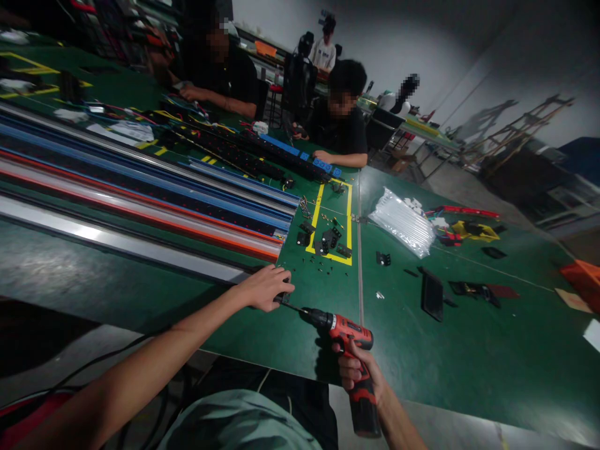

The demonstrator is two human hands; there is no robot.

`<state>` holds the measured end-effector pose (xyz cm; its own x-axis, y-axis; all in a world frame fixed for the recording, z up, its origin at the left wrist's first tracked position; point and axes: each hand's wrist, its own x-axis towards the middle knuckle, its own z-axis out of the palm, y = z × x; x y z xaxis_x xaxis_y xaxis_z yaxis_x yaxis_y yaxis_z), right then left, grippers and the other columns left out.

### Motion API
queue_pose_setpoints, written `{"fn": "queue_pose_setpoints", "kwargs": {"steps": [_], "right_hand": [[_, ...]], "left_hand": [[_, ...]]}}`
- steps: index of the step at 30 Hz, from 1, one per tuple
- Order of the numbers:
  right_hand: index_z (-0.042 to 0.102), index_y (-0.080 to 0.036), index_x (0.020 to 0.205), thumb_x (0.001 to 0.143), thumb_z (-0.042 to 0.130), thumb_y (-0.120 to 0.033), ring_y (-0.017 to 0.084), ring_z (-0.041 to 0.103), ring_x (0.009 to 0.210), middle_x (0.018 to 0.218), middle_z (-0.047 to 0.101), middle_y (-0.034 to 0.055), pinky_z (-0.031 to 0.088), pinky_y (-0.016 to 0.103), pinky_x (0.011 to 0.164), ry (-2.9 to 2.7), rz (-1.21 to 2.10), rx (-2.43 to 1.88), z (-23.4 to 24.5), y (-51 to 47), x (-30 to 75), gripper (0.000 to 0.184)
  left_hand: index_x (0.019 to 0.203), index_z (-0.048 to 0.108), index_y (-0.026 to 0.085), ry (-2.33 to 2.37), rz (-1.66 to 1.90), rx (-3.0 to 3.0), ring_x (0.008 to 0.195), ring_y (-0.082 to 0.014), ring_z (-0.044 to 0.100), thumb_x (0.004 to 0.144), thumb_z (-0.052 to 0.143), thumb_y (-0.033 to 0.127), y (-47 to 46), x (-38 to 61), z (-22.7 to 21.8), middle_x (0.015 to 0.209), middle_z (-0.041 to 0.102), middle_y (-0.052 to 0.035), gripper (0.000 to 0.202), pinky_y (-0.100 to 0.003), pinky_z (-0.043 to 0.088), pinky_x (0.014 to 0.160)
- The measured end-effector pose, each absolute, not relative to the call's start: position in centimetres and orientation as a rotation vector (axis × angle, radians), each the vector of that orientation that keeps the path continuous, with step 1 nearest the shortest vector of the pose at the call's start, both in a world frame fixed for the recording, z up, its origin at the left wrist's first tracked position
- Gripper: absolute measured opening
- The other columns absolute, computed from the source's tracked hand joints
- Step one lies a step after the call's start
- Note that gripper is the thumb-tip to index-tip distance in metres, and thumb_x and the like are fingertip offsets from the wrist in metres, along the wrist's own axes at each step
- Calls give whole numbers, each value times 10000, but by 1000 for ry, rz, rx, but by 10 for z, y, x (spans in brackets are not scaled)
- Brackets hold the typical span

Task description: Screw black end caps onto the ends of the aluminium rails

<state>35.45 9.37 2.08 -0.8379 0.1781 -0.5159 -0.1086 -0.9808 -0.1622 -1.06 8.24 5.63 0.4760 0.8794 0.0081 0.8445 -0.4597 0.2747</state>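
Note:
My right hand [356, 369] is wrapped round the grip of a red and black cordless drill [351, 331]. Its long thin bit [295, 307] points left and reaches a small black end piece [284, 292]. My left hand [267, 287] is closed over that end piece, at the right end of a long silver metal profile [187, 257]; the fingertips partly hide the piece. Just beyond, loose black brackets [330, 239] and small dark screws [321, 264] lie in and around a yellow tape rectangle [350, 206] on the green table [262, 337].
Long blue and orange profiles [225, 228] lie side by side at the left. To the right are a plastic-wrapped bundle [403, 222], a black phone-like slab [432, 294] and an orange bin [584, 281]. Two people [344, 125] [220, 81] sit across the table, others farther back.

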Motion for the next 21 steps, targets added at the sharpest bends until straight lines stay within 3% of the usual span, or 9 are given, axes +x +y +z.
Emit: {"fn": "queue_pose_setpoints", "kwargs": {"steps": [11, 21], "right_hand": [[565, -160, 937, 789, 719, -237, 39, 251, 398, 505, 324, -135, 403, 186, 455, -331, 2815, -898, 20, 96, 359, 227], [564, -165, 922, 774, 721, -225, 43, 237, 396, 498, 291, -138, 398, 204, 465, -388, 2817, -937, 24, 99, 357, 224]], "left_hand": [[926, 615, 261, 1474, 247, 2480, 953, -249, 512, 695, 696, 331, 83, -11, 53, 1039, 555, -52, 255, -370, 344, 819], [941, 614, 267, 1478, 240, 2471, 968, -252, 512, 691, 689, 325, 83, -11, 53, 1038, 553, -49, 267, -369, 342, 826]]}}
